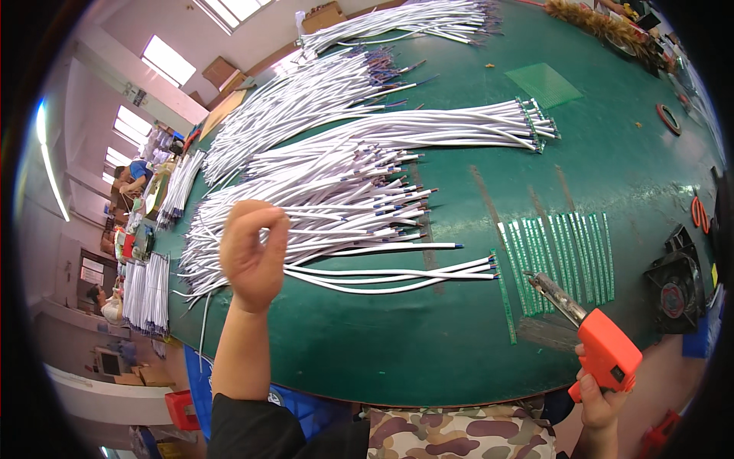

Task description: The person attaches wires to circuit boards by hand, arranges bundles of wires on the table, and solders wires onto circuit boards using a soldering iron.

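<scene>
- While the right hand (600,402) wraps its fingers around the orange handle of a soldering gun (592,333), the grip is closed firmly on the tool near the lower right edge of the table, with the metal tip angled up and left toward the strips; held that way, the hot end stays away from the body and close to the work.
- The left hand (252,252) is raised above the cables with thumb and fingertips pressed together; whether a thin wire sits in that pinch I cannot tell.
- Just beyond the tip lie the narrow green circuit strips (562,260), set side by side in a row, probably so each can be reached in turn.
- One separate green strip (505,302) lies between that row and the nearest cable ends.
- White cables (344,222) lie in fanned bundles across the green table (627,161), their stripped ends pointing right toward the strips, which appears to keep the bare ends within reach.
- A small black fan (677,291) sits at the right edge, well placed to draw fumes.
- Other people (134,180) work at the far left.
</scene>
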`<move>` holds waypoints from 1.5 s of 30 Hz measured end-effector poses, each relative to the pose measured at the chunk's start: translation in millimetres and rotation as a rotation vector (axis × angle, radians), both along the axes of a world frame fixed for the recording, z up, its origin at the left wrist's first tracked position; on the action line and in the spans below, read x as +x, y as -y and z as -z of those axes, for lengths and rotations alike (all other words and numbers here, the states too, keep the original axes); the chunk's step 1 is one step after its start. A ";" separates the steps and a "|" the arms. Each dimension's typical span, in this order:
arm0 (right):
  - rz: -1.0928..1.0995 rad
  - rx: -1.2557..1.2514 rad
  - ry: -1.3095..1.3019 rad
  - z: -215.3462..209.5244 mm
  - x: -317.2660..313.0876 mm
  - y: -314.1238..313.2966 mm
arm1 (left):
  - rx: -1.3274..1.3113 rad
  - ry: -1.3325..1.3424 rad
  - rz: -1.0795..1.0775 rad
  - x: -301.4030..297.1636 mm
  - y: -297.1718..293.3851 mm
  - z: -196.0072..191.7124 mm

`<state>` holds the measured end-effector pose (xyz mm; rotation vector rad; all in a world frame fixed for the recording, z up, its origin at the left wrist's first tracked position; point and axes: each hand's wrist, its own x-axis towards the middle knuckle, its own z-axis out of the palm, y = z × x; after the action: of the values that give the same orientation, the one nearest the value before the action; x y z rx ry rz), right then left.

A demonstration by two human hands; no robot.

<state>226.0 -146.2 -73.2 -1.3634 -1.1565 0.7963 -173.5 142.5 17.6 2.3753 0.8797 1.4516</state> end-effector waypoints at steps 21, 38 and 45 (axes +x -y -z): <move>-0.078 0.023 0.201 -8.7 0.7 5.5 | -0.129 -0.632 0.422 97.3 0.1 26.3; -0.069 0.021 0.091 1.4 1.7 -4.9 | -0.495 -0.473 0.335 140.7 57.4 72.4; -0.096 -0.043 0.074 3.1 5.0 -2.3 | -0.006 -0.571 0.412 148.0 48.5 86.1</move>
<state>231.1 -143.9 -76.3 -1.3914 -1.2766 0.8496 -25.4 94.0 -68.5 2.7934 0.4394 0.6266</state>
